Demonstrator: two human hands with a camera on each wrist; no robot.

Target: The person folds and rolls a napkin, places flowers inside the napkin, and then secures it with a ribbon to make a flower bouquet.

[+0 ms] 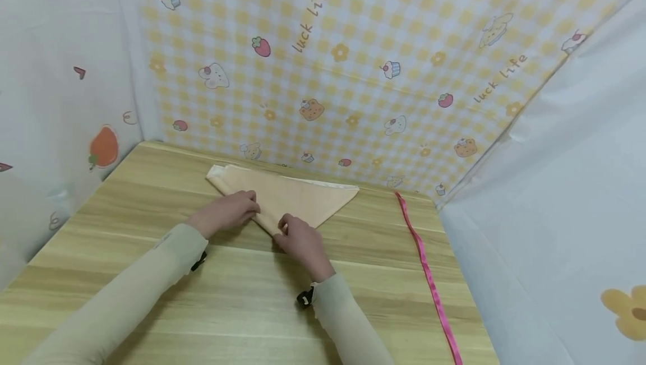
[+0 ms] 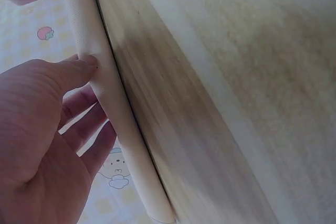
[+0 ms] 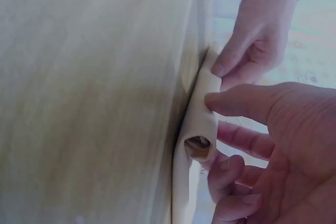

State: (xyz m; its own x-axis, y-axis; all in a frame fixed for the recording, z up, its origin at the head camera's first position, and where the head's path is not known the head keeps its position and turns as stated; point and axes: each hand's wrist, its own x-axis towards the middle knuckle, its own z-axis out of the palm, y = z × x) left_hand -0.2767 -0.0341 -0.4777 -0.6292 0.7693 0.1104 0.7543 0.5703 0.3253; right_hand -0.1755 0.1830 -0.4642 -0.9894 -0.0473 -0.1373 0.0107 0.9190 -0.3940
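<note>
We pinch the rolled edge (image 2: pixel 126 124) of the peach cloth (image 1: pixel 295 194) between the fingers of our left hand (image 1: pixel 227 211) and right hand (image 1: pixel 304 245) on the tabletop (image 1: pixel 242 314), apparently mid-roll, the next turn likely needing even pressure.

Cream sleeves (image 1: pixel 126 297), black wrist devices (image 1: pixel 305 298)

The wood-grain table (image 1: pixel 227 309) carries 2 things: a peach cloth (image 1: pixel 290 195), folded roughly into a triangle with 1 edge rolled into a tube, lying near the back edge, and a pink ribbon (image 1: pixel 426 267) stretched along the right side, well apart from the cloth.
</note>
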